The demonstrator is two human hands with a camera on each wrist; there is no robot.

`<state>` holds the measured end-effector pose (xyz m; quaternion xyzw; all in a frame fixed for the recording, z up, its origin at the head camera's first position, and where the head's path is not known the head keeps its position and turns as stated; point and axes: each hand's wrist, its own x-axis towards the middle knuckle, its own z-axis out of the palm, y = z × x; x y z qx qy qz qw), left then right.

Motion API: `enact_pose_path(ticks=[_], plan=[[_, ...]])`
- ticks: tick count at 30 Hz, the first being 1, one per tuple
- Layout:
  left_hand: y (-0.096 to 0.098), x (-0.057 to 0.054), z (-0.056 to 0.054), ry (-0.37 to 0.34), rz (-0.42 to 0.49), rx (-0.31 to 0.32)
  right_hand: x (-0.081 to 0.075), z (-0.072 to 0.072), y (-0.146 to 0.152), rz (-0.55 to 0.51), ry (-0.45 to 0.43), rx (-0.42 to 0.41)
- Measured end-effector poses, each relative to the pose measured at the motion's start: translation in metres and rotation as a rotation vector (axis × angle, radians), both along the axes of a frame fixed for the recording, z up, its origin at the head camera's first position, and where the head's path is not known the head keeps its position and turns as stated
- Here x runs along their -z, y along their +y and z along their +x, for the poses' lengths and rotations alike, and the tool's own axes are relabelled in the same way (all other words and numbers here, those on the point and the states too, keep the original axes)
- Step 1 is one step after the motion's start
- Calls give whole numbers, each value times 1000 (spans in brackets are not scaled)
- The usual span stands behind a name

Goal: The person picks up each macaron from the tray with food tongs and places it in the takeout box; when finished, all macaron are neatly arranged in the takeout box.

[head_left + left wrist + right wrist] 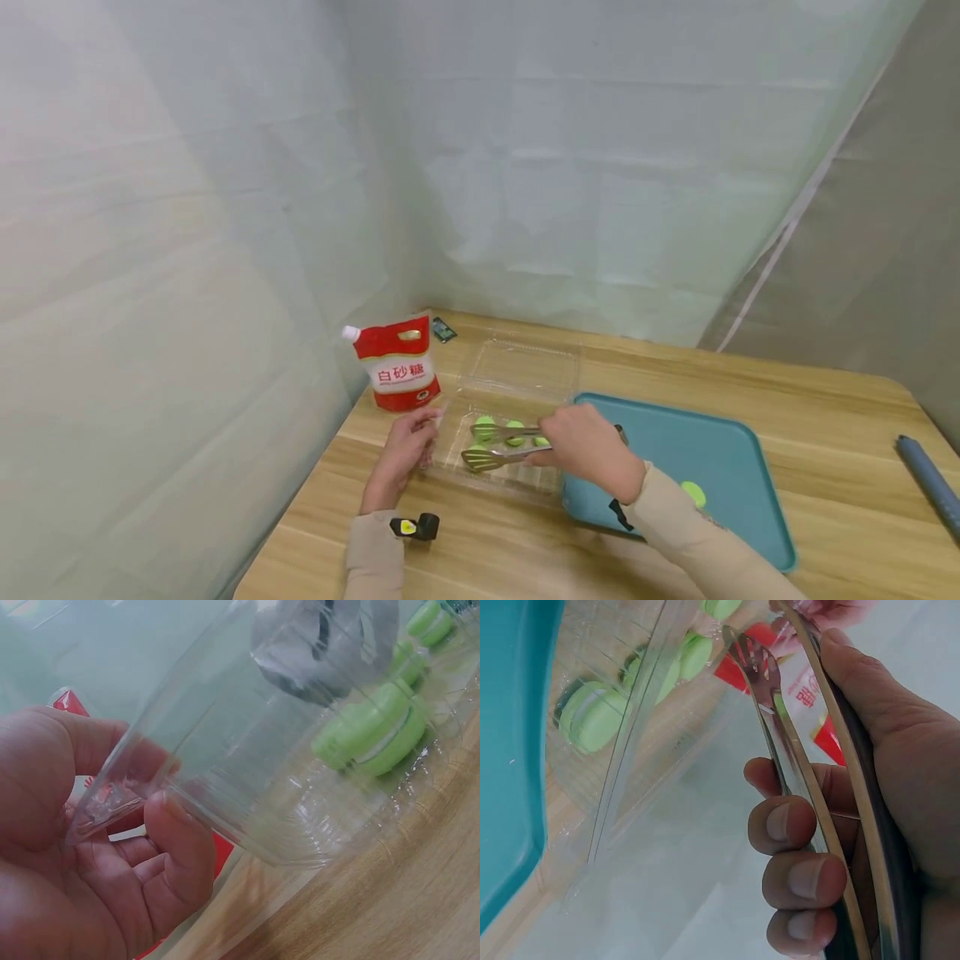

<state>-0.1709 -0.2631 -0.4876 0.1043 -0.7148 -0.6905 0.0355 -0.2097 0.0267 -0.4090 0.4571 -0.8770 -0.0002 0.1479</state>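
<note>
A clear plastic clamshell box (495,483) lies on the table with its lid (525,367) folded back. Several green macarons (484,427) sit inside it, one seen large in the left wrist view (375,731). My left hand (405,450) pinches the box's left edge between thumb and fingers. In my right hand (588,442) are metal tongs (840,724), gripped by their arms. Their slotted ends stand apart above the macarons at the box's left side, partly covering them in the head view.
A blue tray (690,433) with a green macaron (693,493) on it stands right of the box. Behind my left hand stands a red and white sugar pouch (401,371), near a small dark packet (443,330). A dark blue rod-like thing (930,479) lies far right. Pale curtains (525,167) enclose the table.
</note>
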Motion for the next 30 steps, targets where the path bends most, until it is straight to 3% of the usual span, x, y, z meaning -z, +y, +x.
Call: enact_pose_path(ticks=[5, 16, 23, 30], plan=[[-1, 0, 1, -6, -8, -3, -4, 2, 9, -50, -14, 14], [-2, 3, -1, -26, -51, 0, -16, 9, 45, -90, -190, 142], [1, 1, -4, -23, -53, 3, -18, 14, 65, -75, -168, 188], [0, 1, 1, -26, -67, 1, -18, 21, 84, -95, -119, 232]])
